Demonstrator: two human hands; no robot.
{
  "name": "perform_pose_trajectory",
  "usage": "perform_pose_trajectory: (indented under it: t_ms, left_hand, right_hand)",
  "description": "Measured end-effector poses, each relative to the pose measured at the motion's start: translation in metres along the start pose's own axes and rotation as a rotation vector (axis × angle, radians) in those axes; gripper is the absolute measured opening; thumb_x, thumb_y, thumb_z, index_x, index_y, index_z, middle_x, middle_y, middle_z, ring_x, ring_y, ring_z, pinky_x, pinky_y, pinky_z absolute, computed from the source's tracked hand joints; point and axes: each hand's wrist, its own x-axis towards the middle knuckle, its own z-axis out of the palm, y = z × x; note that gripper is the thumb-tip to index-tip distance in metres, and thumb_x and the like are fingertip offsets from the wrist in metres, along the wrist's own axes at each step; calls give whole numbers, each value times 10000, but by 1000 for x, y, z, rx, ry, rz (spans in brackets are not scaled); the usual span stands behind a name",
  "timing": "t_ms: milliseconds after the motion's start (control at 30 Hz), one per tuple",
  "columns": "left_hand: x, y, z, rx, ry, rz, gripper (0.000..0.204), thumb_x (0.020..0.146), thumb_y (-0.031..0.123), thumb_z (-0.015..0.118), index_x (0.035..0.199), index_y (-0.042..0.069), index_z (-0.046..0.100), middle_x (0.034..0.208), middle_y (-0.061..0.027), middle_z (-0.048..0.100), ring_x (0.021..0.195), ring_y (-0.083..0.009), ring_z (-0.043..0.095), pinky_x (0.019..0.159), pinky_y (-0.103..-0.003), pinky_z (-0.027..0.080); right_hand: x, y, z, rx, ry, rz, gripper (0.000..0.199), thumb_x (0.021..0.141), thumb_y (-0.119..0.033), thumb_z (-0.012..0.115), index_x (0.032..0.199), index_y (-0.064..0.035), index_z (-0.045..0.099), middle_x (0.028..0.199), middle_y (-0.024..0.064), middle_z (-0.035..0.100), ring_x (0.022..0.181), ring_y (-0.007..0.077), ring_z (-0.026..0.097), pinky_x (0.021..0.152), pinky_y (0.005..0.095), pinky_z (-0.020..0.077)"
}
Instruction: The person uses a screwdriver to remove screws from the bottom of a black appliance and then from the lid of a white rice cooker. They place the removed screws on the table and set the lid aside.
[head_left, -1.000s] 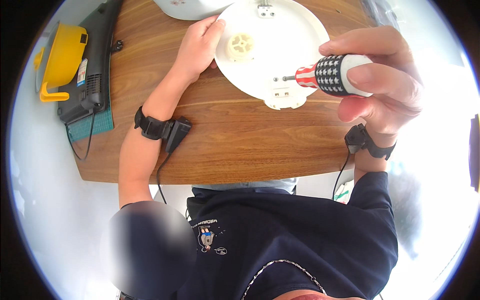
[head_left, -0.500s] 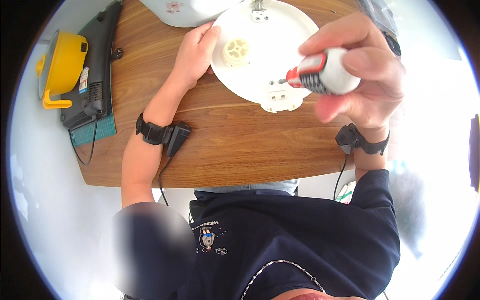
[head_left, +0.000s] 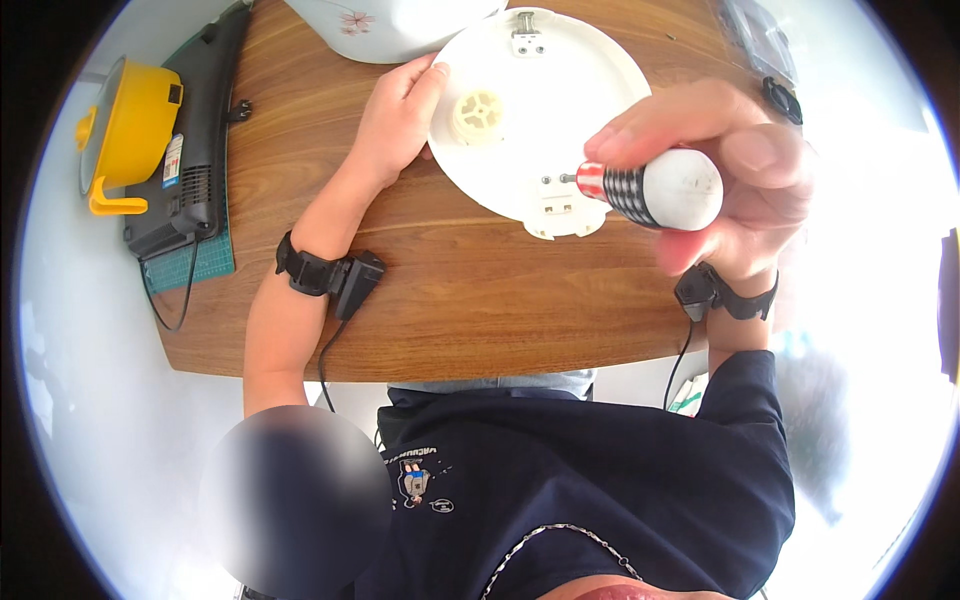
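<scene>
Screwdriver (head_left: 650, 190) over lower right of white round lid (head_left: 540, 110); right hand (head_left: 760, 195) grasps its handle. Long axis slightly slanted: shank points left to lid's bracket (head_left: 556, 208), butt right. Contact unclear. Left hand (head_left: 398, 120) pinches lid's left rim. Bench (head_left: 480, 300), left: yellow pot (head_left: 140, 120), contents hidden, by black appliance (head_left: 205, 165). Beyond lid: flowered white container (head_left: 400, 20), inside unseen. Right fingers block lid's right edge.

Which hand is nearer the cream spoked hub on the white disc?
Left. The left hand grips the white disc just left of the cream hub; the right hand, holding the screwdriver, is farther off, to the hub's right.
</scene>
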Motion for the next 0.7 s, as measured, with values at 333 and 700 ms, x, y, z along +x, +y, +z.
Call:
perform_pose_trajectory:
  t_ms: [333,700]
  left_hand:
    - [5,0,12,14,23,77,410,1092,284,450,1258,-31,653,807,-25,701,573,-56,594,452,-229,443]
    - [11,2,10,25,-54,-1,438,1100,257,476,1367,-70,596,1178,-84,711,1006,-115,662,871,-272,534]
  right_hand:
    - [-8,-2,-12,-183,10,57,528,826,-424,851,1230,-161,633,1147,253,653,1083,399,683,877,470,604]
    - [0,-5,-9,-257,-14,-5,570,834,-409,861,1263,-132,606,1123,215,646,998,352,685,807,443,590]
